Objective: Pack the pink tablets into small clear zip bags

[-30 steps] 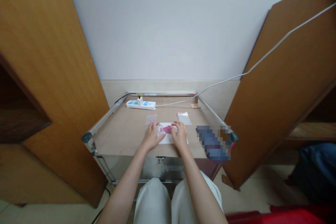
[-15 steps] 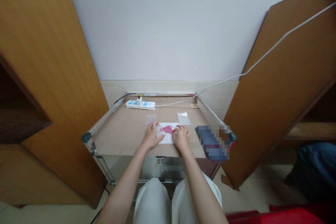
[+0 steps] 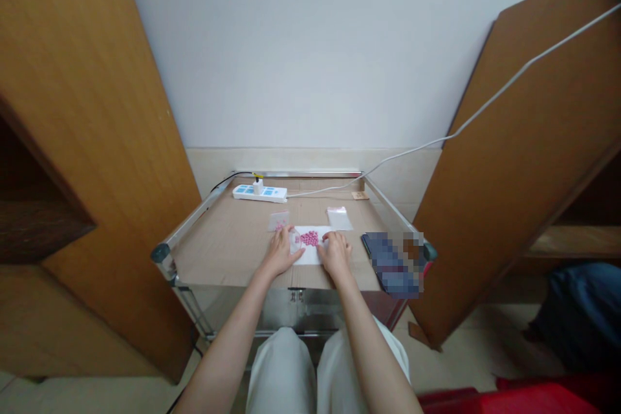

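Small pink beads [image 3: 309, 239] lie in a loose pile on a white sheet of paper [image 3: 307, 259]. My left hand [image 3: 280, 253], at the left edge of the sheet, curves its fingers and thumb around a small clear container [image 3: 295, 241] tipped toward the pile; a few pink beads show at its mouth. On the pile's right side, my right hand [image 3: 336, 252] rests with fingers curled and tips close together over the paper. Whether a bead is between those fingertips is too small to tell. Just behind my left hand lies a clear bag [image 3: 278, 220] with some pink beads in it.
Another clear bag [image 3: 339, 218] lies behind my right hand. A white power strip [image 3: 260, 194] with a plug sits at the back left, its cable [image 3: 402, 154] running right. A dark, partly pixelated phone-like object [image 3: 391, 264] lies at right. Metal rails edge the cardboard-covered cart [image 3: 213, 246].
My right hand's fingers have shifted slightly at the right edge of the bead pile. My left hand and the clear container stay in place.
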`<state>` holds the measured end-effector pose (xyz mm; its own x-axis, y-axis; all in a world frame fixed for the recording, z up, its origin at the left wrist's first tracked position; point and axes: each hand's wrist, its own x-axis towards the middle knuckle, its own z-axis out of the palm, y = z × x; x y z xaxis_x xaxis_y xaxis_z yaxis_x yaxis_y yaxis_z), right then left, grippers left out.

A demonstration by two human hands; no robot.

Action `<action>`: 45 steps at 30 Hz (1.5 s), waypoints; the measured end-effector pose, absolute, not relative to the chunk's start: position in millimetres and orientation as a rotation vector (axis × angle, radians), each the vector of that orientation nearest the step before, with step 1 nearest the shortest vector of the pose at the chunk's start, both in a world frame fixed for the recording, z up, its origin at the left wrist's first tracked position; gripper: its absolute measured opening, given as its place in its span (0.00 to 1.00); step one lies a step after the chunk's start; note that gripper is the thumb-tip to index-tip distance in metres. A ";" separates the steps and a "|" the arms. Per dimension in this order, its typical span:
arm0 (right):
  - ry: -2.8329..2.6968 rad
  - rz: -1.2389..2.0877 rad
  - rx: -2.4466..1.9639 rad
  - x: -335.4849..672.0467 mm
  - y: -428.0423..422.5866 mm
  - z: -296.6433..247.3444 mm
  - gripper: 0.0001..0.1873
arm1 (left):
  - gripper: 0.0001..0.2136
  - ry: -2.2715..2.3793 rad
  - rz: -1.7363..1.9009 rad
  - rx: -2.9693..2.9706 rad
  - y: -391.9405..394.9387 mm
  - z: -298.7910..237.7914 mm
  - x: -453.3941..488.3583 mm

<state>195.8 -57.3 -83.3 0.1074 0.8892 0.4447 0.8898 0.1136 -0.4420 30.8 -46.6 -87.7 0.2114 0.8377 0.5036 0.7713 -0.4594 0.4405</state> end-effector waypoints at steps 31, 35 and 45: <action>-1.657 0.042 -1.475 185.0 -55.0 -79.6 0.10 | 0.24 1.546 1.086 2.432 -49.1 -86.1 33.1; -1.675 0.007 -1.675 194.2 -52.5 -87.1 0.09 | 0.24 1.543 1.092 2.431 -50.0 -84.9 32.5; -1.684 0.009 -1.828 193.0 -48.5 -88.5 0.10 | 0.24 1.577 1.038 2.415 -51.9 -83.2 33.0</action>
